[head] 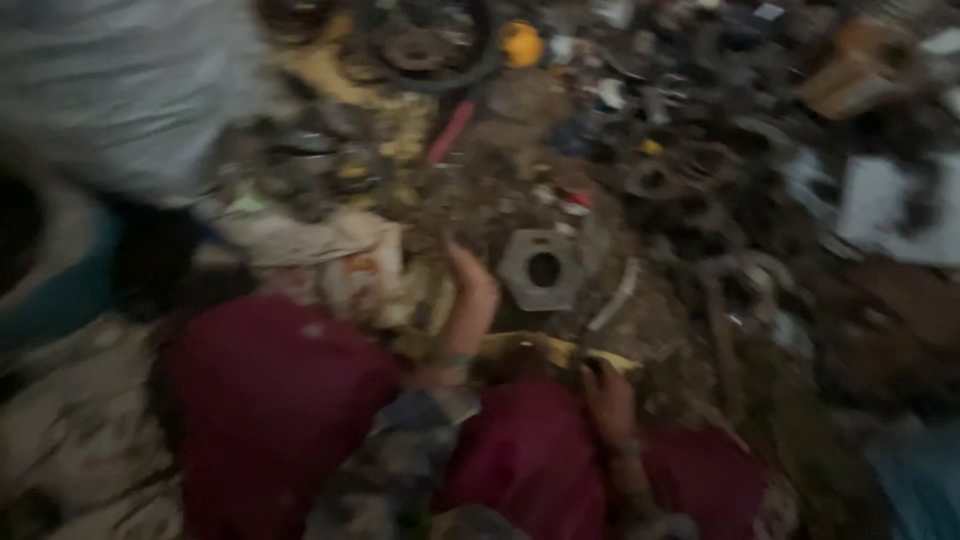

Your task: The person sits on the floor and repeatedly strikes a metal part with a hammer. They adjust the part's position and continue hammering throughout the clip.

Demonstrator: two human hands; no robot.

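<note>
Looking down through heavy blur, the left hand [468, 300] rises with fingers together beside a yellowish strip [545, 350], touching its near end. The right hand [608, 395] curls its fingers [595, 372] over the strip's other end; how tightly, I cannot tell. A grey hexagonal plate [542, 268] lies just beyond, among scrap metal.

yellowish flat piece [545, 350]: long, pale yellow, dirty, blurred | lies roughly level across the ground just ahead of the dark-red-clothed knees | left hand [468, 300] at its left end, right hand [607, 395] at its right end; grip unclear in the blur
</note>
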